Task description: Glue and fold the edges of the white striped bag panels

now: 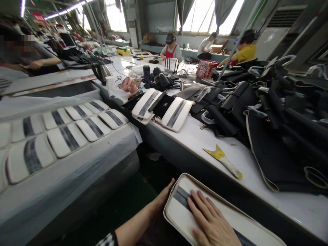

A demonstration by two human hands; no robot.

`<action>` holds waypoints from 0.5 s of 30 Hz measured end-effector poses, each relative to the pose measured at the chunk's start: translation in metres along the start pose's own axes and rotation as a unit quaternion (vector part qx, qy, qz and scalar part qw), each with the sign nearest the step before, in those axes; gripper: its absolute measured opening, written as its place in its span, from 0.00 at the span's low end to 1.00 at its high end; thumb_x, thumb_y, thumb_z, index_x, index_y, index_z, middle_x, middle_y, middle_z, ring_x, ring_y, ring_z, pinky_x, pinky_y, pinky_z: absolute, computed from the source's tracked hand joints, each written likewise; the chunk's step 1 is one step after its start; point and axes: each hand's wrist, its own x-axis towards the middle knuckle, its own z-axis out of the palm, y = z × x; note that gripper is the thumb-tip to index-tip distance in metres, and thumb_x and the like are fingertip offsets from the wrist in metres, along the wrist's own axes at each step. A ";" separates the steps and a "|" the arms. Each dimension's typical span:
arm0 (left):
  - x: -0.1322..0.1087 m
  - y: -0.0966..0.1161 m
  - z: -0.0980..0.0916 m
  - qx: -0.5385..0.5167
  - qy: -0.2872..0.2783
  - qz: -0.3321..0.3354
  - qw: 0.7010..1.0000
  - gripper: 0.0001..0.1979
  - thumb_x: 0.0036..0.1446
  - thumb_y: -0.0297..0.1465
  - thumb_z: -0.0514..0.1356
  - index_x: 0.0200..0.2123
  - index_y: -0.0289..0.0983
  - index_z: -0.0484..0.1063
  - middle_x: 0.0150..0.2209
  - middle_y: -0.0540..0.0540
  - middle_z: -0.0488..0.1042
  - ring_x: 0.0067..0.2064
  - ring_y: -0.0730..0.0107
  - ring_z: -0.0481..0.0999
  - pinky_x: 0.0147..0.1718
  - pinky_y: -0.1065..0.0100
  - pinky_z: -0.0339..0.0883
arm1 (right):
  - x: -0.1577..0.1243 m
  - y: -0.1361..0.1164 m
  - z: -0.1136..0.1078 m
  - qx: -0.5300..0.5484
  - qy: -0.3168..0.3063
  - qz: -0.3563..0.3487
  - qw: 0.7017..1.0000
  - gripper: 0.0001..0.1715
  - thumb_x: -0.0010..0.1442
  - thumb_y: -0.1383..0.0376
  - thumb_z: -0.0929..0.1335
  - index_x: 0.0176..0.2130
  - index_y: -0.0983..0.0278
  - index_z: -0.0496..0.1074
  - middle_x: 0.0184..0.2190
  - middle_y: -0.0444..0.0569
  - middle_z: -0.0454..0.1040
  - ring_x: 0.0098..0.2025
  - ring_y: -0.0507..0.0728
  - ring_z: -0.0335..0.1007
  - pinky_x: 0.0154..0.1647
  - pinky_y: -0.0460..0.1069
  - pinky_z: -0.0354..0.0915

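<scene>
A long white bag panel (179, 212) with rounded corners, a raised edge and a dark grey stripe lies slanted at the bottom, close to my body. My left hand (162, 200) grips its left end from the side; the thumb shows at the edge and the other fingers are hidden behind it. Flat on top of the stripe and white surface rests my right hand (210, 217), fingers stretched out. Beyond the panel, on the white table (205, 171), lies a yellow and white scraper-like tool (224, 160), apart from both hands.
Several striped white panels (67, 138) lie in rows on the covered bench at left. More striped panels (177, 113) sit at the table's near edge. Black bag pieces (284, 150) pile up at right. A pink fan (129, 86) and a kettle (101, 72) stand farther back. Other people work beyond.
</scene>
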 end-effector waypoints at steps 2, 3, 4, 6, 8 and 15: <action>0.000 0.000 -0.001 -0.001 0.016 0.006 1.000 0.42 0.55 0.61 0.52 0.51 0.27 0.73 0.49 0.32 0.76 0.59 0.45 0.69 0.62 0.52 0.53 | 0.006 0.000 -0.002 0.020 0.020 0.041 0.999 0.35 0.65 0.58 0.62 0.68 0.61 0.52 0.64 0.51 0.59 0.62 0.64 0.62 0.52 0.57 0.73; -0.001 0.001 -0.001 -0.002 0.023 0.009 1.000 0.40 0.56 0.60 0.52 0.52 0.29 0.73 0.49 0.33 0.77 0.59 0.46 0.69 0.62 0.52 0.53 | 0.011 -0.002 -0.003 0.029 0.027 0.053 0.998 0.35 0.65 0.59 0.62 0.68 0.61 0.53 0.65 0.51 0.58 0.63 0.64 0.60 0.54 0.58 0.72; -0.002 0.001 -0.002 -0.003 0.030 0.013 0.999 0.39 0.57 0.59 0.51 0.52 0.30 0.74 0.48 0.35 0.77 0.59 0.48 0.68 0.62 0.53 0.53 | 0.017 -0.004 -0.003 0.037 0.029 0.055 0.997 0.35 0.65 0.60 0.62 0.67 0.62 0.53 0.65 0.50 0.57 0.64 0.64 0.58 0.56 0.59 0.71; -0.004 0.002 -0.003 -0.003 0.039 0.016 0.999 0.38 0.59 0.59 0.50 0.51 0.31 0.74 0.48 0.36 0.78 0.60 0.50 0.68 0.62 0.56 0.53 | 0.029 -0.010 0.000 0.053 0.010 0.044 0.998 0.35 0.64 0.60 0.63 0.67 0.64 0.54 0.67 0.50 0.54 0.66 0.65 0.55 0.59 0.61 0.68; -0.006 0.003 -0.004 0.002 0.051 0.025 0.998 0.37 0.59 0.58 0.51 0.50 0.31 0.75 0.48 0.37 0.78 0.61 0.51 0.67 0.62 0.58 0.54 | 0.037 -0.015 0.003 0.075 -0.023 0.053 0.995 0.34 0.64 0.60 0.62 0.67 0.64 0.54 0.67 0.47 0.53 0.66 0.64 0.55 0.60 0.61 0.67; -0.018 0.009 0.009 0.038 0.114 0.012 0.993 0.39 0.54 0.59 0.55 0.54 0.32 0.73 0.50 0.36 0.77 0.59 0.46 0.69 0.61 0.53 0.56 | 0.037 -0.022 0.000 0.160 -0.052 0.128 0.977 0.34 0.64 0.61 0.62 0.67 0.61 0.54 0.68 0.41 0.51 0.70 0.60 0.45 0.67 0.61 0.58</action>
